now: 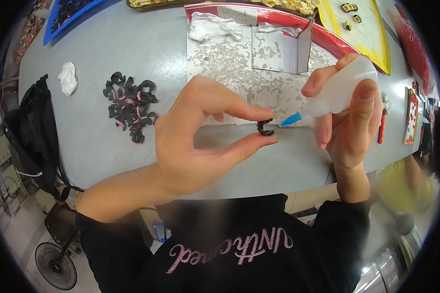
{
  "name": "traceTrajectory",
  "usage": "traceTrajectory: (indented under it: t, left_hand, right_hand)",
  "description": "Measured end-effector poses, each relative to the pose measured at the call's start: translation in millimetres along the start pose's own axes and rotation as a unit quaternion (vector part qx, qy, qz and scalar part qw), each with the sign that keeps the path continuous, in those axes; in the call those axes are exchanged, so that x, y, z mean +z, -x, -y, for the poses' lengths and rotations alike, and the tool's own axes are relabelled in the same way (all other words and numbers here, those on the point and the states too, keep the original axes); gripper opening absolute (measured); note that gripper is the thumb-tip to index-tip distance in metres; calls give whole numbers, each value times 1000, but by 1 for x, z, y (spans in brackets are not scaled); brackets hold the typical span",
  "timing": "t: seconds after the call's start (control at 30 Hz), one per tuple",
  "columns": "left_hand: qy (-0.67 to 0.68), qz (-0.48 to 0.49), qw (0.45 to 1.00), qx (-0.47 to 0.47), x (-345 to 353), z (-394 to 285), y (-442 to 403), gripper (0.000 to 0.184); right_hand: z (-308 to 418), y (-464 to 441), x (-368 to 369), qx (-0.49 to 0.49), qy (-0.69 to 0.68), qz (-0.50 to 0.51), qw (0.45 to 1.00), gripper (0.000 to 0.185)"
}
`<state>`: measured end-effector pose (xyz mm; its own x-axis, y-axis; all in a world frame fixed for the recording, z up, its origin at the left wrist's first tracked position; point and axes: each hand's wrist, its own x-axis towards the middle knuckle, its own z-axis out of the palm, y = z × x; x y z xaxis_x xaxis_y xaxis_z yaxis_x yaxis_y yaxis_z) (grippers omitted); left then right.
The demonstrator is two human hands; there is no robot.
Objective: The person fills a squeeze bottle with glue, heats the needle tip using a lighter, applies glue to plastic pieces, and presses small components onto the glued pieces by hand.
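Observation:
My left hand (190,132) pinches a small black curved piece (265,128) between thumb and forefinger above the table's front part. In my right hand (352,107) is a translucent white squeeze bottle (349,83), tilted down to the left. Its blue needle tip (291,119) points at the open side of the curved piece; whether the needle touches it I cannot tell. Left of my left hand lies a pile of similar black pieces with pink parts (130,105). Behind both hands, a white sheet (220,63) is covered with grey curved marks.
An open white box (283,51) and crumpled white cloth (214,27) rest on the sheet, edged by a red strip (337,41). A yellow-edged tray (384,34) stands back right, a blue tray (51,34) back left. A black bag (34,132) hangs at the left edge.

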<state>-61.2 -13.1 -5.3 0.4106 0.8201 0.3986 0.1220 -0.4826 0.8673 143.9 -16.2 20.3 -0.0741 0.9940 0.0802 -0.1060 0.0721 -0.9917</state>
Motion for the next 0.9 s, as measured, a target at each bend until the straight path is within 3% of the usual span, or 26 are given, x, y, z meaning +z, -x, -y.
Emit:
traceTrajectory:
  t: [0.5, 0.9]
  left_hand:
    - [-3, 3, 1000, 4, 0, 0, 0, 55]
    - [-4, 4, 1000, -5, 1, 0, 1, 55]
  right_hand:
    - [-4, -1, -4, -33, -6, 26, 999, 45]
    - [-2, 0, -7, 8, -42, -20, 999, 45]
